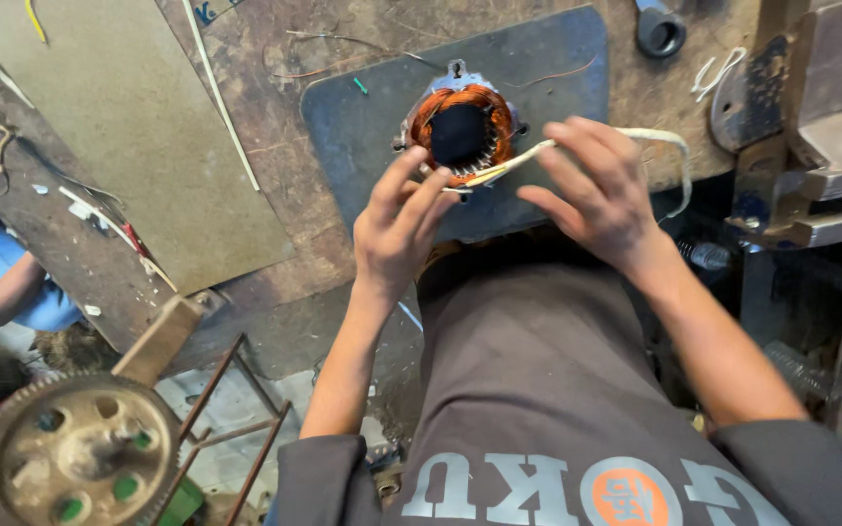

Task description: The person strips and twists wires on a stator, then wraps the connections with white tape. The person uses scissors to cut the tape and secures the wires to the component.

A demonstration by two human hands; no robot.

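Head camera: my left hand pinched the white sleeving at the copper-wound stator on the grey plate. My right hand held its loop with closed fingers. I judged the tying of the coil was in hand; next it needed a firm, careful pull.

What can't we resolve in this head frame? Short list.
- Head view: near rim of the copper-wound stator, hidden by the left hand fingertips.
- Where the white sleeving ends: it passes behind the right hand.
- Grip on the sleeving's near end: too small to tell between the fingers.
- Toothed wheel: cut off by the bottom-left edge.
- Metal fixture: cut off by the right edge.
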